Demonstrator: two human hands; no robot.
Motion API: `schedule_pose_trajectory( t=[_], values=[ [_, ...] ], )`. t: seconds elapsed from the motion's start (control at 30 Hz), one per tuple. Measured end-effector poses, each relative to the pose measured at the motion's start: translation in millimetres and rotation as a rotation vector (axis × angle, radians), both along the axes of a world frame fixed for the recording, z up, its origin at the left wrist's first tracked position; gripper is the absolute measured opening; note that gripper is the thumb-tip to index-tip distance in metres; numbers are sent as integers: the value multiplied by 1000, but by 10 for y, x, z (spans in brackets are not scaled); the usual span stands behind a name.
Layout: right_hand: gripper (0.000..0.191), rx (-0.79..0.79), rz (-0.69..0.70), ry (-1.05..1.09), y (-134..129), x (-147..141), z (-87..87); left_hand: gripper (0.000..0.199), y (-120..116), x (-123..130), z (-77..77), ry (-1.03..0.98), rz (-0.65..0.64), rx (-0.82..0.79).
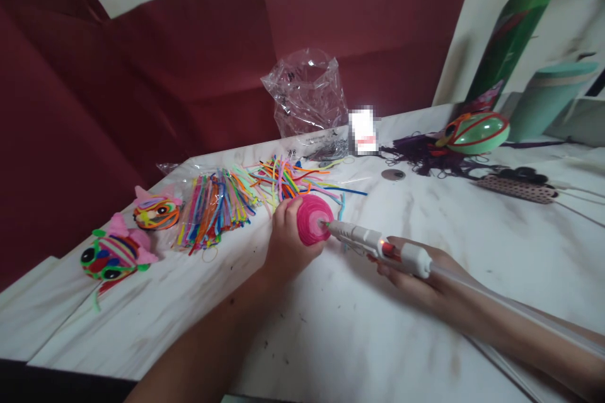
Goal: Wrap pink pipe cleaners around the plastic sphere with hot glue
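A round pink ball [308,221] wound in bands of deeper pink has a paler pink patch on the side facing right. My left hand [287,236] is closed around its left and lower side, holding it above the table. My right hand [401,271] grips a white glue gun [362,239] with an orange light on its body. The gun's nozzle points left and meets, or nearly meets, the pale patch; the exact contact is too small to tell. Behind the ball lie loose coloured pipe cleaners [288,177], and a bundle of them [217,204] rests to the left.
Two decorated fish figures [116,255] sit at the left. A crumpled clear plastic bag [307,94] stands at the back. To the right are a green balloon-like ornament [479,132], dark purple threads [416,151], a dotted strip [515,189] and a pale green bin [551,101].
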State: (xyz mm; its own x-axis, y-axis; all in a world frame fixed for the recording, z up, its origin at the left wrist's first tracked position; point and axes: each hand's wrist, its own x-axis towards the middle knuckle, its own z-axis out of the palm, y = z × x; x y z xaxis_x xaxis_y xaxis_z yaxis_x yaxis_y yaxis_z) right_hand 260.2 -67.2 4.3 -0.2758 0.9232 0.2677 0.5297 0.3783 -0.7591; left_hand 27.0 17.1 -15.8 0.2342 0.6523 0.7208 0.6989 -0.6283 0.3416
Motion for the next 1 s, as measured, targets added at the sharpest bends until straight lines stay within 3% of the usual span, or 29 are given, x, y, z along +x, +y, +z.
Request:
schedule_pose_trajectory(
  t=[1.0],
  values=[
    [23,13,-4,-17,-14,-29,10,78,2,2,-16,-13,8,-13]
  ],
)
